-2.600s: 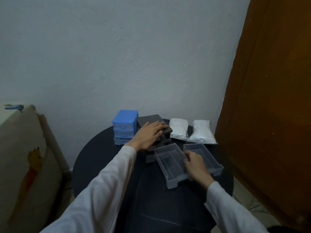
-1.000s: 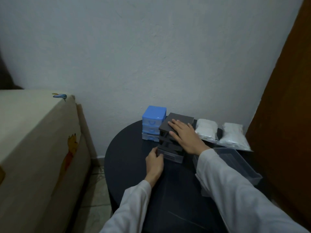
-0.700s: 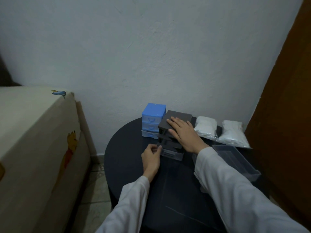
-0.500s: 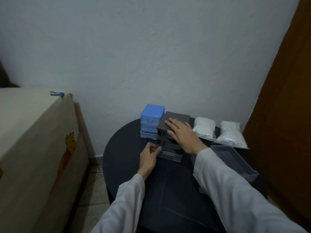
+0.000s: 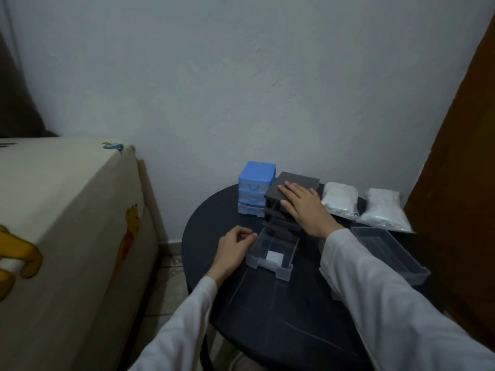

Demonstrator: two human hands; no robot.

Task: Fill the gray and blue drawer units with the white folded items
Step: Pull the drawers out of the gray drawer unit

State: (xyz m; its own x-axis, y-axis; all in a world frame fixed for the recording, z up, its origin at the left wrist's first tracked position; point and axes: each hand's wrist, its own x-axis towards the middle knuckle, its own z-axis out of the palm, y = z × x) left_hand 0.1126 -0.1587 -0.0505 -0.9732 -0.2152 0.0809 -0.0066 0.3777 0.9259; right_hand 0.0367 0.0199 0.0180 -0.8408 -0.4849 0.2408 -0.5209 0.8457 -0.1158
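The right hand (image 5: 302, 207) lies flat, fingers straight, on the dark gray plastic drawer unit (image 5: 292, 194); the left hand (image 5: 233, 250), fingers curled, grips the clear plastic drawer (image 5: 272, 254) pulled out toward the near side, one white folded item (image 5: 274, 256) inside

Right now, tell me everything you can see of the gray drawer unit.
The gray drawer unit is a small dark gray frame, plastic by its look, with a flat square top and open shelf slots below. It stands upright on the round dark table, right beside the blue unit. The right hand lies flat on its top. Its bottom clear drawer is pulled out toward the person, with a small white square inside; the left hand is at that drawer's left edge. Its upper slots look empty.
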